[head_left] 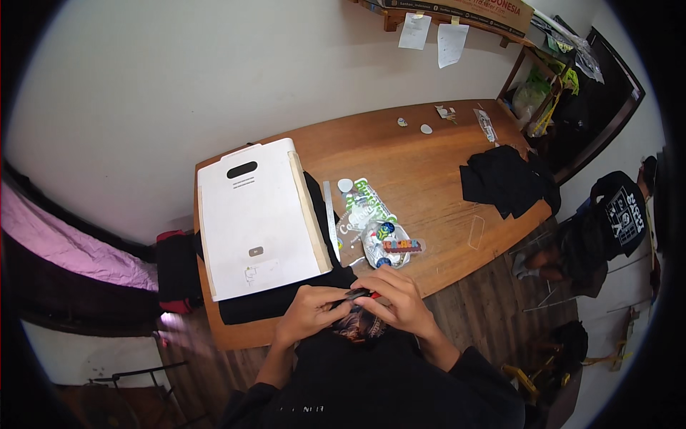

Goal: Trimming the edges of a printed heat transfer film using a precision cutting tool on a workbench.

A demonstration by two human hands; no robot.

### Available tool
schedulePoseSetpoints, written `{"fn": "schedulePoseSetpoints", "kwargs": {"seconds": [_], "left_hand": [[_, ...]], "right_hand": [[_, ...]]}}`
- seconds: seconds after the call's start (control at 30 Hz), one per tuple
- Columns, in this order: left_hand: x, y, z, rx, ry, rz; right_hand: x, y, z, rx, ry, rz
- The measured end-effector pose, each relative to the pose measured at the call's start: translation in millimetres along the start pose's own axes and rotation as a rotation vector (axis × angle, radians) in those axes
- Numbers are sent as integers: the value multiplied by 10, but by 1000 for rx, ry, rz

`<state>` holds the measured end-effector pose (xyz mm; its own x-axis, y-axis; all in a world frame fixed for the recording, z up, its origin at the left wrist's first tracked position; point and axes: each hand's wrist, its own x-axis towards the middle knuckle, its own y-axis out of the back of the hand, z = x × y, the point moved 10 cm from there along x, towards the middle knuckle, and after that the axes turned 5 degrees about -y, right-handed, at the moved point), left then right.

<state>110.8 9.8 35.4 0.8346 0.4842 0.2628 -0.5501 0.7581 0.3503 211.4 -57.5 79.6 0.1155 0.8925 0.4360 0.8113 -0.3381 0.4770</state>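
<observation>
My left hand and my right hand meet in front of my chest, at the near edge of the table. Between their fingertips is a small black-and-red object, gripped from both sides; its kind is too small and covered to tell. Just beyond my hands lies a clear plastic bag with round blue stickers and a colourful lettered sticker. To the left, a large white board with a dark oval slot rests on black cloth. A ruler lies along the board's right side.
Folded black clothing lies at the table's right end. Paper scraps and a small packet sit near the back of the table. A cardboard box stands on the wall shelf. At right, a person in black sits.
</observation>
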Motion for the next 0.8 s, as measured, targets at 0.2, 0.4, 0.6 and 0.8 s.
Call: {"fn": "schedulePoseSetpoints", "kwargs": {"seconds": [0.2,0.4,0.6,0.8], "left_hand": [[21,-10,9,-2,-2,-7],[21,-25,16,-8,12,-1],[19,-43,15,-3,10,-7],[21,-61,10,0,29,-11]], "right_hand": [[-4,12,16,9,-16,15],[-10,17,23,34,-10,27],[-26,10,33,25,-26,34],[-31,27,6,18,-3,46]]}}
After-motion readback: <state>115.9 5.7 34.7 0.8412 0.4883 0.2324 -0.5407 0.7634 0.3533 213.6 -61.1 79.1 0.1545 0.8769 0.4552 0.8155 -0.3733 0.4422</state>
